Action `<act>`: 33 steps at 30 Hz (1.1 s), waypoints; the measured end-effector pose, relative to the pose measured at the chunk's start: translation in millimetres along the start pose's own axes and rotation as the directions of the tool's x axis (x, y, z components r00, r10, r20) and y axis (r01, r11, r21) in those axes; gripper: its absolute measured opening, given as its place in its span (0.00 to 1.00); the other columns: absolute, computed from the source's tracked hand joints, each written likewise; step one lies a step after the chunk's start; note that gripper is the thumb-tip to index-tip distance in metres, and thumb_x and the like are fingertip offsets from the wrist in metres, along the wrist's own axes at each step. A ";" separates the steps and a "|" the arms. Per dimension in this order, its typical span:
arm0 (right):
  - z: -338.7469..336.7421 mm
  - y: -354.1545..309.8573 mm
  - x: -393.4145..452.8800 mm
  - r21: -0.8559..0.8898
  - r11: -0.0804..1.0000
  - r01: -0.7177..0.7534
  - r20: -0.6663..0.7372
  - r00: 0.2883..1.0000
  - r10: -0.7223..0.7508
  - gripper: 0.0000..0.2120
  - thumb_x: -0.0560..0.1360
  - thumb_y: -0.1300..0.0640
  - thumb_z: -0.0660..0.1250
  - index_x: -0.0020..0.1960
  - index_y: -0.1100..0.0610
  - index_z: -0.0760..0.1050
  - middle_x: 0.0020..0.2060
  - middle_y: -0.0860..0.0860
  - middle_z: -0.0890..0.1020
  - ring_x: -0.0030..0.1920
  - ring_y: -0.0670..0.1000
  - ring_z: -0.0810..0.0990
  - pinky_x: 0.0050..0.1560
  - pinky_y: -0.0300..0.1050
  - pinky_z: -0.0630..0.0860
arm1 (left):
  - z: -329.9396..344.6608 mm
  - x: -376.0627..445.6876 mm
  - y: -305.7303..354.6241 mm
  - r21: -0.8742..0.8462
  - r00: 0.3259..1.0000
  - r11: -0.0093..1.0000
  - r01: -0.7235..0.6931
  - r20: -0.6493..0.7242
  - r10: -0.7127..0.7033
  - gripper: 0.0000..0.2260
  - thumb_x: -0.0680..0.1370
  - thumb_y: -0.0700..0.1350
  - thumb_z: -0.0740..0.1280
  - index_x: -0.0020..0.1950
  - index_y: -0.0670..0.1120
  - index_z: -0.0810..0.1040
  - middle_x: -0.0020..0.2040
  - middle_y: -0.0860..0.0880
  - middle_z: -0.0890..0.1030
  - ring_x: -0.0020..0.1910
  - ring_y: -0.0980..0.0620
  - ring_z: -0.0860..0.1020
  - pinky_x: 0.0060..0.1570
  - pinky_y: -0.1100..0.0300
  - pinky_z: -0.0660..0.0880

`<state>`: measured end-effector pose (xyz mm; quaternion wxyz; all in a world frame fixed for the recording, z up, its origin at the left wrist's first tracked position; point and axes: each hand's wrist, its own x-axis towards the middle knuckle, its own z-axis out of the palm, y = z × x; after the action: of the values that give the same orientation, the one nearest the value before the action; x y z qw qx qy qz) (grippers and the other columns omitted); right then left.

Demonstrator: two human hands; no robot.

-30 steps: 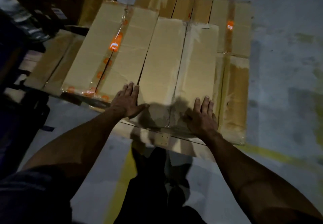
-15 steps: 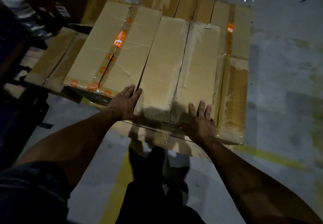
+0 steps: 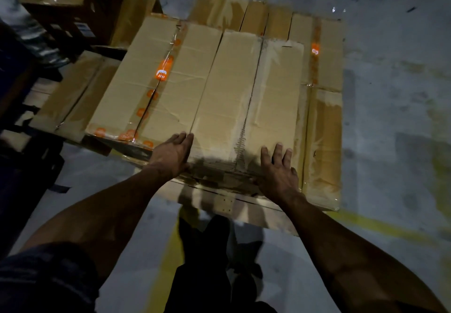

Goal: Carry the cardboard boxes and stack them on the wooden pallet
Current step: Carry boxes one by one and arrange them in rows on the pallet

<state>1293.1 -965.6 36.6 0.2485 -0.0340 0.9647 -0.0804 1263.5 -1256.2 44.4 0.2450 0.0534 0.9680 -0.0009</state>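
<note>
Several cardboard boxes lie packed together on the wooden pallet, which rests on the grey concrete floor and shows only as a pale strip with a bolted plate along its near edge. Largest on top is the box with orange tape, lying on the pallet's left part and reaching past its near-left corner. Touching its right side is the plain box, long and narrow, with a taped seam down its middle; it sits on top of the stack near the pallet's middle. Lower boxes show beyond it and along the pallet's right side, among them a glossy taped box at the near-right corner. Left of the pallet more boxes lie lower in shadow. A yellow floor line runs out from under the pallet's near-right edge. The left hand rests flat on the near-left corner of the plain box, fingers straight and together. The right hand lies flat on its near-right corner, fingers spread and straight, holding nothing.
</note>
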 end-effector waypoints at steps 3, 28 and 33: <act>-3.1 0.4 5.6 -0.004 1.000 -0.007 0.005 1.000 0.007 0.48 0.77 0.41 0.68 0.81 0.51 0.38 0.79 0.60 0.35 0.78 0.67 0.36 0.73 0.67 0.59 | 0.9 1.6 1.3 0.017 1.000 1.000 -0.002 -0.025 0.003 0.41 0.78 0.55 0.70 0.82 0.47 0.49 0.81 0.45 0.56 0.79 0.45 0.58 0.75 0.51 0.63; 2.5 11.8 27.9 0.419 0.867 -0.271 0.006 0.955 0.296 0.57 0.68 0.52 0.81 0.80 0.40 0.42 0.78 0.63 0.41 0.72 0.69 0.62 0.68 0.56 0.70 | 21.2 5.4 18.8 -0.529 0.965 0.844 0.088 -0.166 -0.205 0.33 0.67 0.41 0.78 0.69 0.48 0.70 0.64 0.39 0.75 0.65 0.36 0.72 0.56 0.42 0.77; 0.6 13.2 27.5 0.424 0.869 -0.255 -0.008 0.958 0.285 0.56 0.68 0.53 0.80 0.80 0.42 0.44 0.73 0.64 0.54 0.66 0.69 0.67 0.65 0.55 0.72 | 34.9 19.7 12.8 -0.637 0.952 0.754 0.157 -0.106 -0.288 0.31 0.68 0.39 0.75 0.70 0.50 0.72 0.69 0.39 0.74 0.69 0.37 0.70 0.60 0.42 0.76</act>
<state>1269.0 -955.6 20.8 0.2246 0.1582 0.9282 -0.2509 1264.1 -1242.5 4.5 0.1495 -0.1466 0.9325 0.2942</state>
